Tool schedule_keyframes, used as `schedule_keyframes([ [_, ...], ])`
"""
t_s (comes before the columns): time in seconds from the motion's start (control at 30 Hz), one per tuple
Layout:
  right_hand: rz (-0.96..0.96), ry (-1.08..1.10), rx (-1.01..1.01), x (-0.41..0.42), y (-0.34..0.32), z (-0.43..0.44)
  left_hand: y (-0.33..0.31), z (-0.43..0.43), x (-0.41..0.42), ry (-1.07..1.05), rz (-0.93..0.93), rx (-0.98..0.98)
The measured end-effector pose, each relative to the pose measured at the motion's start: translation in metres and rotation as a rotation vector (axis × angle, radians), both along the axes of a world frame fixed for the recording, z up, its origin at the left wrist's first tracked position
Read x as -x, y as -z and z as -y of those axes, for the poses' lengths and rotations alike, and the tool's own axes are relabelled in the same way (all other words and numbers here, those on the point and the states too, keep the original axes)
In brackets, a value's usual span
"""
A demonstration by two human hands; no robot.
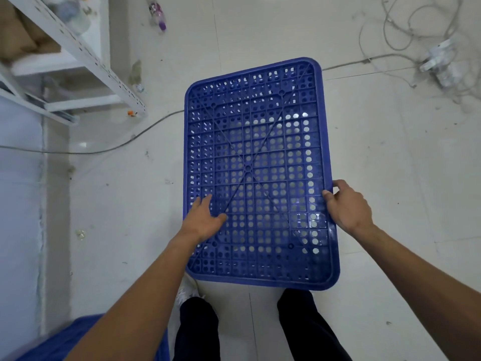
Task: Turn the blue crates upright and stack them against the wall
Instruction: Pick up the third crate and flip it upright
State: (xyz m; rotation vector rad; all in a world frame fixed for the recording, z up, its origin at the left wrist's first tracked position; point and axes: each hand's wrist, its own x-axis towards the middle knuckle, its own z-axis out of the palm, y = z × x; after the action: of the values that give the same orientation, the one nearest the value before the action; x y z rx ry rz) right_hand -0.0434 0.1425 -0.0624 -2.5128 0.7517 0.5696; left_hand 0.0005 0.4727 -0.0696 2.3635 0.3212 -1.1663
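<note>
A blue perforated crate (260,152) lies upside down on the floor in front of me, its ribbed base facing up. My left hand (205,220) rests flat on the base near its left edge, fingers spread. My right hand (346,207) curls around the crate's right edge, thumb on top. Another blue crate (86,334) shows only as a corner at the bottom left, partly hidden by my left forearm.
A white metal shelf rack (86,56) stands at the upper left beside the pale wall (18,204). A grey cable (117,144) runs across the floor tiles. Tangled cords and a power strip (440,58) lie at the upper right. A bottle (157,14) lies at the top.
</note>
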Motion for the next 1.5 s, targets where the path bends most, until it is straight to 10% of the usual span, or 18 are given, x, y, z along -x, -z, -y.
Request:
schedule_keyframes([
  [0.4,0.149,-0.042,-0.120,-0.017,-0.067,-0.112,-0.086,0.031,0.007,-0.025,0.218,0.380],
  [0.6,0.198,-0.092,-0.341,-0.030,-0.084,-0.174,-0.093,0.011,0.015,0.206,0.228,0.189],
  [0.87,0.082,-0.290,-0.620,-0.031,-0.085,-0.240,-0.081,-0.067,0.030,-0.117,0.301,0.213],
  [1.07,0.385,-0.271,-0.130,-0.006,-0.062,-0.237,-0.072,-0.131,0.022,-0.306,0.451,-0.038],
  [1.23,0.084,0.126,-0.244,0.012,-0.024,-0.218,-0.057,-0.183,0.009,-0.388,0.416,-0.099],
  [1.5,-0.072,0.097,-0.355,0.022,0.001,-0.240,-0.016,-0.207,0.017,-0.352,0.271,-0.153],
])
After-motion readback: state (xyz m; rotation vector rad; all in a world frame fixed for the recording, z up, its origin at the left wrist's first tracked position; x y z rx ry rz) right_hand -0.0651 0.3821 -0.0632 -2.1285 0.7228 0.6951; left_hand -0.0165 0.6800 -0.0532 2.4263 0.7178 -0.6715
